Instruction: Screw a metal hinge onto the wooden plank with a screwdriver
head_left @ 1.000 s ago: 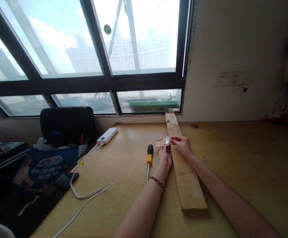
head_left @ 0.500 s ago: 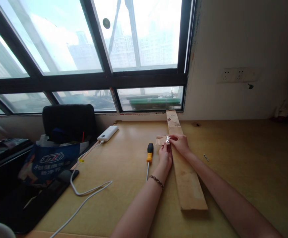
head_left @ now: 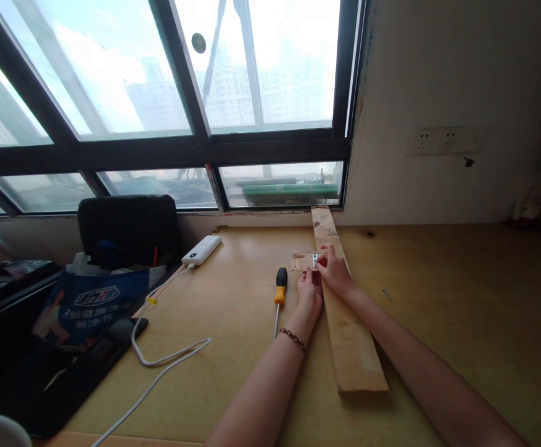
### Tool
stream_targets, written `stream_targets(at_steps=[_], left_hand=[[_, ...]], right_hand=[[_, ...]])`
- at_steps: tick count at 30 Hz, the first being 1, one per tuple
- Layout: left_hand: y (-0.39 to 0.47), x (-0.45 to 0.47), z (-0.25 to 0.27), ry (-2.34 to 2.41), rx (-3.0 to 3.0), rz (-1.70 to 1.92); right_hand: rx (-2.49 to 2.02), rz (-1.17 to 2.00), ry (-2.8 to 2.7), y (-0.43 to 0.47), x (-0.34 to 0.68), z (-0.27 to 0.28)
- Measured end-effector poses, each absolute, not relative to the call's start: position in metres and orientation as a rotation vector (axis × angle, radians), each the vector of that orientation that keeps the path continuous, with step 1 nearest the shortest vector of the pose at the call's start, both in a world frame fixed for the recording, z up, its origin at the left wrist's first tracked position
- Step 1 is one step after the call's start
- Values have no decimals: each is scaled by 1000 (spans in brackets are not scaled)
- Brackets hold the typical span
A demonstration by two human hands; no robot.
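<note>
Between the fingertips of both hands, near the far middle of a wooden desk (head_left: pixel 438 310), sits a small shiny metal hinge (head_left: pixel 315 260). The right hand (head_left: pixel 334 273) pinches it from the right side, thumb and forefinger closed on the metal, the hand resting on a long pale wooden plank (head_left: pixel 347 335). The left hand (head_left: pixel 309 292) comes up from below, its fingertips touching the hinge's lower edge; whether it grips or only steadies the hinge is too small to tell. A braided bracelet (head_left: pixel 293 339) circles the left wrist.

The hinge lies where the plank meets a small flat piece of wood (head_left: pixel 300 261), which sticks out to the left of the plank. The plank runs lengthwise away from the person, its far end touching the wall under a large dark-framed window (head_left: pixel 195 149).

Just left of the left hand lies a screwdriver (head_left: pixel 278 295) with a yellow and black handle, its shaft pointing back toward the person. A small screw (head_left: pixel 386 295) lies alone on the desk to the right of the plank, apart from the hands.

Further left, a white power bank (head_left: pixel 201 250) rests near the wall, with a white cable (head_left: pixel 158 366) looping from it toward the desk's near edge. Beyond the desk's left edge stand a black chair (head_left: pixel 128 230) and a blue printed bag (head_left: pixel 88 304). White wall sockets (head_left: pixel 438 141) sit on the wall to the right.
</note>
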State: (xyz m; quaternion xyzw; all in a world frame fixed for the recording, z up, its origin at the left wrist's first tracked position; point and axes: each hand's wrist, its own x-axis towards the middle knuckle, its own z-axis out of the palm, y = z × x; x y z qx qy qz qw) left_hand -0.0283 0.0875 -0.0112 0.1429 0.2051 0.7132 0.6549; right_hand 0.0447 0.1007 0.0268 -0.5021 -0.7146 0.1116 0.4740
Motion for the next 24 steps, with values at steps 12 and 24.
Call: stream_targets(at_steps=[12, 24], left_hand=[[90, -28, -14, 496, 297, 1608], [87, -29, -14, 502, 265, 1567]], right_hand=[[-1215, 402, -1657, 104, 48, 27], [-2373, 258, -1863, 80, 174, 56]])
